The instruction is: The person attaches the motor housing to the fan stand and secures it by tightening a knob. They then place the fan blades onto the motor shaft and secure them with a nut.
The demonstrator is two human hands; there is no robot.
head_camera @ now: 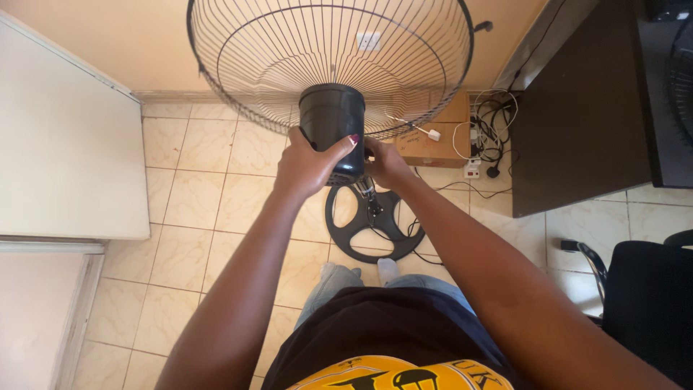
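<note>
The black cylindrical plastic motor housing point(332, 126) of a standing fan sits at chest height in front of the person, above the cream tiled floor point(202, 209), with the round dark wire guard point(328, 61) fixed to its far end and tipped so that its open bowl faces up toward the camera. The left hand point(310, 165) is wrapped over the housing's near side, fingers closed on the smooth casing; the right hand point(386, 162) is tucked under and behind it at the neck joint, fingers curled, though what exactly they pinch there is hidden. The housing looks stiff and, holding a motor, probably the heavy part; its glossy surface could slip, so the firm hold around its girth seems the sound one. The wire guard is likely light and springy and would bend if used as a handle. Below, a thin metal pole point(368, 193) drops to a round black spoked base point(372, 224) on the floor, a black cord trailing beside it. Farther out lie a brown cardboard box point(440, 137), a tangle of white and black cables and plugs point(487, 133), a dark wooden cabinet point(577, 115), a black chair point(646, 296) and a white panel point(65, 137).
</note>
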